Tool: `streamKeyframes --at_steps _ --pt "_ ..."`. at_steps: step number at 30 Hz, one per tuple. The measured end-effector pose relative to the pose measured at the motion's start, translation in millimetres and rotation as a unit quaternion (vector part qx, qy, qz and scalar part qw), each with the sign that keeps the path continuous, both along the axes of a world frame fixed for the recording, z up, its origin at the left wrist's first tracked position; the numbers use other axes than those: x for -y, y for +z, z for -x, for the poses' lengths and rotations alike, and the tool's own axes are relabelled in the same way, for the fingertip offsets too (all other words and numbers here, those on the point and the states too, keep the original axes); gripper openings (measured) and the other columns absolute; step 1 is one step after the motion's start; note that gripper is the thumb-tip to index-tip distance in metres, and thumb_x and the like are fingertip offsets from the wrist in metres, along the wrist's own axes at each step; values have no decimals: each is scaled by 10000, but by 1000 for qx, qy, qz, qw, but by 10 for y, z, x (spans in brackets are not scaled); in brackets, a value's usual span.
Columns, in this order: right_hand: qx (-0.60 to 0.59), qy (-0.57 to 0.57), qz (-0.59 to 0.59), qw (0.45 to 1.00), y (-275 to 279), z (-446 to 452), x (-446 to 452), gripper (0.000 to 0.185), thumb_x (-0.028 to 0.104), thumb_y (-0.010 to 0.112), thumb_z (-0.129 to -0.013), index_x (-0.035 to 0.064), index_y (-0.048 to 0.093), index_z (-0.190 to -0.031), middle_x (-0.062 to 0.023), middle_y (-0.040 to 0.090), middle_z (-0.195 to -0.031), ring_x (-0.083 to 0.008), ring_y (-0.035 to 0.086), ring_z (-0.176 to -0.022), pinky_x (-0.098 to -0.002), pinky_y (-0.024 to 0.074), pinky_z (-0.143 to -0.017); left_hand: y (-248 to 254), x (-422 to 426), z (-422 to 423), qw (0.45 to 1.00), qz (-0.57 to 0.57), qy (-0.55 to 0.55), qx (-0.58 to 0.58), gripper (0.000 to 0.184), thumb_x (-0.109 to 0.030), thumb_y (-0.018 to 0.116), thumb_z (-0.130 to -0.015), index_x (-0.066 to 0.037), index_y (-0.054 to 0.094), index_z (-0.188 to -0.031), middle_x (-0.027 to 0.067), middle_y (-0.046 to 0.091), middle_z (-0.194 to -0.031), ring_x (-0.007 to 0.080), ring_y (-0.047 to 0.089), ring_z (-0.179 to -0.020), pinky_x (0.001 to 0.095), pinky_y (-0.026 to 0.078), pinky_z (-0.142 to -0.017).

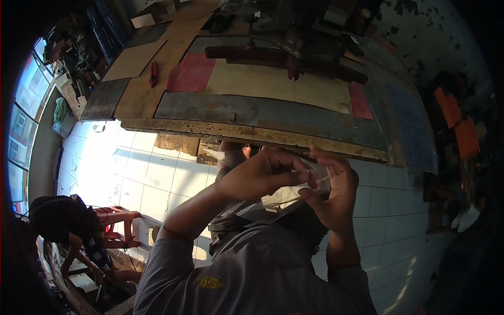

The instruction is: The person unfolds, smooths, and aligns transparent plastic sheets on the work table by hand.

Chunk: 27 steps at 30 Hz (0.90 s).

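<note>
Above my lap, a crinkled piece of clear plastic point(286, 198), like a bag or film, catches the light. My left hand point(265, 176) pinches its upper edge between thumb and fingers. On the other side my right hand point(338, 191) curls round the plastic, its thumb low and its fingers bent over the top. The two hands almost meet at the fingertips. Something pale shows in or through the plastic; I cannot make out what it is. Just beyond my hands runs the worn front edge of the workbench point(252, 132).
On the bench lie a pale yellow sheet point(278, 84) with red ends, red-handled pliers point(153, 74) and cardboard point(135, 59). A dark press-like frame point(294, 52) stands over the sheet. At left, a person point(63, 223) bends beside a red stool point(118, 226).
</note>
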State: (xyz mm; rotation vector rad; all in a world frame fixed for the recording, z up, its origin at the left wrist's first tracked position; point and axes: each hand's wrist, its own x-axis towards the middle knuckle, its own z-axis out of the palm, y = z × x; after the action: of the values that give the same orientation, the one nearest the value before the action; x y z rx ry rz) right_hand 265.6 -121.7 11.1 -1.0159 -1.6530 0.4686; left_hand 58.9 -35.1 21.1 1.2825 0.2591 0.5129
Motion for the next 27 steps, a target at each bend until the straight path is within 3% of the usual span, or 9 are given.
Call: streamKeyframes --at_steps 6,9,12,16,18,24,27 --pt "101 -119 50 986 210 -23 174 388 139 829 -886 0 690 -1220 -143 704 -1231 -234 696 -1129 -361 544 -969 -96 17 -168 997 -7 62 40 199 -144 646 -1057 20 721 -1140 98 749 -1120 187 701 -1101 355 539 -1021" --pt "79 -127 36 988 292 10 185 344 140 817 -899 -7 726 -1196 -141 744 -1144 -215 720 -1063 -347 560 -914 76 61 -178 989 -95 114 8 180 -128 680 -1035 15 737 -1129 109 761 -1117 185 709 -1082 352 554 -999" --pt "86 -126 25 988 346 -37 159 321 113 803 -911 -20 739 -1195 -151 766 -1097 -208 740 -994 -329 574 -851 14 82 -242 974 -167 150 34 182 -96 712 -1007 -9 757 -1160 84 784 -1078 145 722 -1034 301 568 -924" --pt "26 -128 62 989 370 -32 131 280 99 859 -850 26 783 -1110 -101 802 -977 -180 771 -873 -308 564 -741 24 105 -277 954 -236 183 28 218 -54 722 -983 -15 755 -1194 110 790 -1052 175 754 -948 310 591 -816" --pt "33 -114 27 993 364 -107 66 270 60 838 -860 27 781 -1122 -108 800 -966 -182 770 -834 -300 562 -712 59 95 -256 944 -281 175 11 235 -42 706 -991 -15 747 -1221 125 782 -1077 176 756 -908 299 597 -741" --pt "64 -111 6 992 427 -150 13 279 -10 804 -865 29 779 -1140 -108 790 -932 -184 766 -815 -292 565 -693 102 123 -251 904 -369 210 -46 346 -79 774 -943 -55 734 -1285 58 798 -870 94 694 -657 266 516 -594" --pt "91 -110 -9 990 438 -170 -5 270 -14 797 -869 29 779 -1135 -104 781 -915 -179 761 -804 -294 566 -680 7 151 -305 895 -373 242 -20 359 -89 795 -926 -60 734 -1278 37 799 -863 59 600 -551 257 455 -533"
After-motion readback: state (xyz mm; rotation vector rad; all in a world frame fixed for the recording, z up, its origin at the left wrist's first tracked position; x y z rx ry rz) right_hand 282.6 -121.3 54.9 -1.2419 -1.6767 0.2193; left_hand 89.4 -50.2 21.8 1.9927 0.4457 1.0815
